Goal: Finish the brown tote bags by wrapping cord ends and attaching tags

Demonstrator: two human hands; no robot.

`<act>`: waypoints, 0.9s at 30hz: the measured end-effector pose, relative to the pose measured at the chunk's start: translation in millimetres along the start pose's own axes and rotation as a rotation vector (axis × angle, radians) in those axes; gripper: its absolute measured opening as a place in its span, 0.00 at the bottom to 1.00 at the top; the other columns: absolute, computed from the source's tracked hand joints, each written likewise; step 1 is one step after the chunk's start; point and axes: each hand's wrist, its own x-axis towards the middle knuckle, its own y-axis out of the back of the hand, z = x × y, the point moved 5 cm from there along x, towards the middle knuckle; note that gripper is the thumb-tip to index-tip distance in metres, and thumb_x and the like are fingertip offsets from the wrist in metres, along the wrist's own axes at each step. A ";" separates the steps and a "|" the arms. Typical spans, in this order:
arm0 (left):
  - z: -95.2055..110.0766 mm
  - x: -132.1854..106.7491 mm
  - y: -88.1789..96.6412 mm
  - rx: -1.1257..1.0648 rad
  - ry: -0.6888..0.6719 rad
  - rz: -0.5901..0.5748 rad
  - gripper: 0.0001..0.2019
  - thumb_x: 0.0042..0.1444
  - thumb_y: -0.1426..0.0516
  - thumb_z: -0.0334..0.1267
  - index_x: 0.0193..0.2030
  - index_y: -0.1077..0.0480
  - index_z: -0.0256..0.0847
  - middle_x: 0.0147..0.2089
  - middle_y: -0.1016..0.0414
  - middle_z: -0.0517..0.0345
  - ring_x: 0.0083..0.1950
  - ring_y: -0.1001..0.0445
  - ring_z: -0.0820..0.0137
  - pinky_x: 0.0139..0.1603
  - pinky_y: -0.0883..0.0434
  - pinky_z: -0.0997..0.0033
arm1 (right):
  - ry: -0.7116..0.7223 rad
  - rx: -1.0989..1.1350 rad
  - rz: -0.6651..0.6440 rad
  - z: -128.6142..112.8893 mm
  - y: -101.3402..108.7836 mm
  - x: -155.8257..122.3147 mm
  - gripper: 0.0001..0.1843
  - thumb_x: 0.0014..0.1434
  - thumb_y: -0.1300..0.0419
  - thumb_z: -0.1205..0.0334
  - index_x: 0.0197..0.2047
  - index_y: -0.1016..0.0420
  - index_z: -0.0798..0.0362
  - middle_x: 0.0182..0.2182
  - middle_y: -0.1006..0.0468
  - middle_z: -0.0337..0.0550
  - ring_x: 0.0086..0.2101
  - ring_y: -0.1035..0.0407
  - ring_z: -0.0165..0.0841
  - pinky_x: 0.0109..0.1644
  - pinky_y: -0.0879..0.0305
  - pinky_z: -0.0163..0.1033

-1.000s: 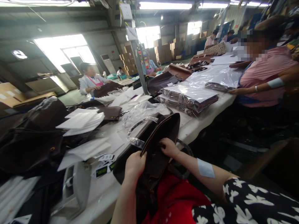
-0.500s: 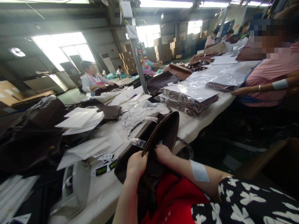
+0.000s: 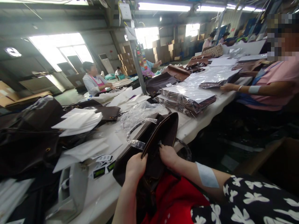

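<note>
A dark brown handbag (image 3: 123,166) stands tilted at the table's near edge, its zipped top spread apart. My left hand (image 3: 136,166) is closed on the zipper edge nearest me, thumb on top. At the bag's mouth is my right hand (image 3: 168,156), its fingers curled and partly hidden against the dark interior. A small pale bit shows by those fingertips, too small to name. One bag handle (image 3: 137,143), wrapped in clear plastic, arches to the left; another wrapped handle (image 3: 185,147) hangs on the right.
Left of the bag lie printed cards (image 3: 99,172), a grey tape dispenser (image 3: 72,186) and white foam sheets (image 3: 78,123). Crumpled clear plastic (image 3: 140,112) and plastic-wrapped bags (image 3: 189,99) lie beyond. A co-worker in pink (image 3: 277,84) handles a wrapped bag at right.
My right hand has shifted slightly right, away from my left hand, which keeps its hold on the zipper edge. The co-worker's hand at right has moved left along a wrapped bag.
</note>
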 end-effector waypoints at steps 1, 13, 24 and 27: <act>0.7 0.0 0.4 0.006 -0.004 0.002 0.20 0.60 0.53 0.49 0.36 0.23 0.41 0.36 0.19 0.50 0.37 0.24 0.64 0.33 0.39 0.71 | -0.013 -0.008 -0.014 4.2 -0.1 0.3 0.19 0.64 0.56 0.68 0.46 0.25 0.61 0.46 0.26 0.62 0.38 0.26 0.41 0.40 0.30 0.42; -2.2 -0.5 0.2 0.020 0.004 -0.008 0.20 0.60 0.52 0.49 0.38 0.23 0.41 0.39 0.19 0.49 0.39 0.23 0.64 0.34 0.37 0.71 | 0.054 -0.010 -0.072 10.6 11.3 28.9 0.14 0.61 0.50 0.64 0.43 0.24 0.56 0.44 0.24 0.55 0.40 0.25 0.41 0.41 0.30 0.41; -6.0 -1.2 -4.5 -0.018 0.003 -0.004 0.19 0.59 0.52 0.49 0.38 0.23 0.43 0.39 0.19 0.51 0.37 0.24 0.65 0.34 0.38 0.71 | 0.227 0.006 -0.105 -39.1 -0.1 17.4 0.14 0.59 0.49 0.69 0.37 0.22 0.59 0.37 0.22 0.53 0.38 0.26 0.39 0.40 0.31 0.38; -7.1 -3.1 -4.5 -0.031 -0.008 -0.003 0.18 0.60 0.52 0.48 0.38 0.23 0.44 0.39 0.19 0.52 0.38 0.24 0.66 0.35 0.38 0.72 | 0.227 -0.003 -0.100 -38.7 0.9 21.4 0.16 0.61 0.51 0.70 0.39 0.22 0.59 0.40 0.22 0.53 0.39 0.26 0.39 0.42 0.30 0.38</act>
